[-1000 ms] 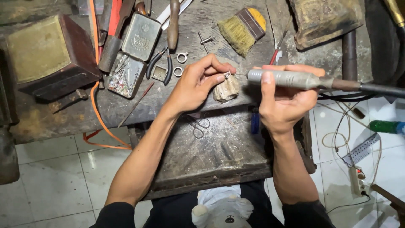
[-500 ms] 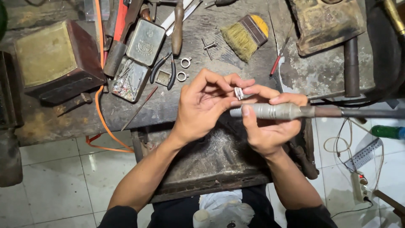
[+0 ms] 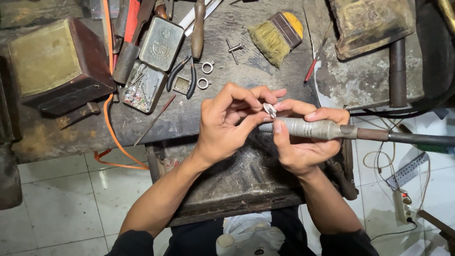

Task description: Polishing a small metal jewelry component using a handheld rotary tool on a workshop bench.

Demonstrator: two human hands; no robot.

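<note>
My left hand (image 3: pixel 227 121) pinches a small silver ring (image 3: pixel 270 110) between thumb and fingers, held above the workbench (image 3: pixel 237 95). My right hand (image 3: pixel 303 142) grips a grey rotary handpiece (image 3: pixel 308 128) that lies across the palm, its tip pointing left toward the ring. The right index finger also touches the ring. A dark flexible shaft (image 3: pixel 412 137) runs off to the right from the handpiece.
An open tin of small bits (image 3: pixel 142 87), black pliers (image 3: pixel 182 76), two loose rings (image 3: pixel 204 76), a brush (image 3: pixel 277 38), a brown metal block (image 3: pixel 52 61) and an orange cable (image 3: pixel 111 128) lie on the bench. A drawer tray (image 3: pixel 232 189) sits under my hands. A power strip (image 3: pixel 403 204) lies on the tiled floor.
My left hand lifted the ring off the wooden bench peg and brought it toward me. The right hand swung the handpiece left and down until its tip met the ring.
</note>
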